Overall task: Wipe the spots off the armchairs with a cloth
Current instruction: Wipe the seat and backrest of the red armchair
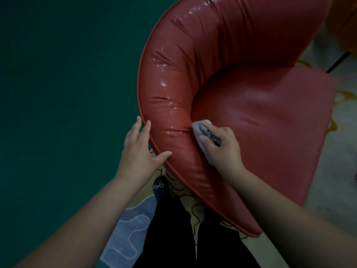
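Observation:
A red leather armchair [241, 60] with a curved padded back fills the upper right, seen from above. Wet shiny streaks [164, 84] run along the top of its backrest. My right hand [222, 149] grips a crumpled grey cloth [204, 130] and presses it against the inner side of the backrest, where it meets the seat cushion [270, 122]. My left hand [141, 147] rests on the outer edge of the backrest with straight fingers and the thumb on the rim.
A dark green wall or surface [58, 93] lies to the left. My legs in black trousers and a dark shoe [161, 187] stand on a patterned rug [127, 229] behind the chair. Part of an orange chair [345, 26] shows at the top right.

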{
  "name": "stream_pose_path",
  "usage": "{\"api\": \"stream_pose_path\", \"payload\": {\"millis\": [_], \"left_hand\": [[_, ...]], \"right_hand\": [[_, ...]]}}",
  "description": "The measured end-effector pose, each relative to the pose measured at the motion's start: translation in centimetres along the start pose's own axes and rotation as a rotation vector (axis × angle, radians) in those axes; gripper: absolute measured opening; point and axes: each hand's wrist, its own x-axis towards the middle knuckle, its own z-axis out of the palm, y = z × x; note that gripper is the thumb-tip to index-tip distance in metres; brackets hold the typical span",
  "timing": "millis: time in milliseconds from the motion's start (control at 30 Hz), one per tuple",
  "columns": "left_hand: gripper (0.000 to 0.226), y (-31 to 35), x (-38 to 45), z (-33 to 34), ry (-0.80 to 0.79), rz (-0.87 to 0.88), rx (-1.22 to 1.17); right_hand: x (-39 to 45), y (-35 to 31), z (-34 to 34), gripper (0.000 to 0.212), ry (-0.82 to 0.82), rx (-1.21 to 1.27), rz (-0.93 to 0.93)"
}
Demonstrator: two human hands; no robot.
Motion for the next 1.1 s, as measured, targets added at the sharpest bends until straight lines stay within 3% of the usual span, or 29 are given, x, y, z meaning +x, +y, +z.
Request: {"api": "stream_pose_path", "payload": {"millis": [133, 200, 300, 433, 600, 767, 867, 967, 1100], "left_hand": [[0.103, -1.0, 2.2, -0.5, -0.047, 0.035, -0.025], [0.106, -1.5, 3.3, -0.9, -0.069, 0.064, -0.025], [0.109, -2.5, 5.2, -1.9, -0.104, 0.108, -0.017], [0.113, -3.2, 8.0, -3.4, -0.151, 0.144, 0.01], [0.121, -3.2, 10.6, -3.8, -0.17, 0.214, 0.048], [0.124, -3.4, 12.9, -4.4, -0.206, 0.229, -0.002], [0.128, -3.3, 13.7, -4.3, -0.224, 0.247, -0.023], [0.128, -3.6, 14.2, -4.2, -0.228, 0.266, -0.043], [0.127, -4.1, 14.9, -4.7, -0.259, 0.281, -0.065]], "right_hand": [[0.0, -3.8, 3.6, 0.041, -0.19, 0.013, -0.321], [0.5, -3.7, 4.1, 0.04, -0.197, -0.067, -0.354], [1.1, -1.9, 3.2, 0.036, -0.054, -0.108, -0.233], [2.3, -1.1, 2.4, 0.036, 0.157, -0.124, 0.1], [1.3, -4.3, 6.1, 0.043, 0.027, -0.036, -0.153], [2.3, -2.3, 3.9, 0.037, 0.217, -0.124, 0.218], [3.6, -4.4, 5.4, 0.037, 0.28, -0.027, 0.16], [4.5, -6.2, 8.2, 0.04, 0.164, -0.015, -0.004], [5.4, -3.7, 6.8, 0.032, 0.243, -0.154, 0.209]]}}
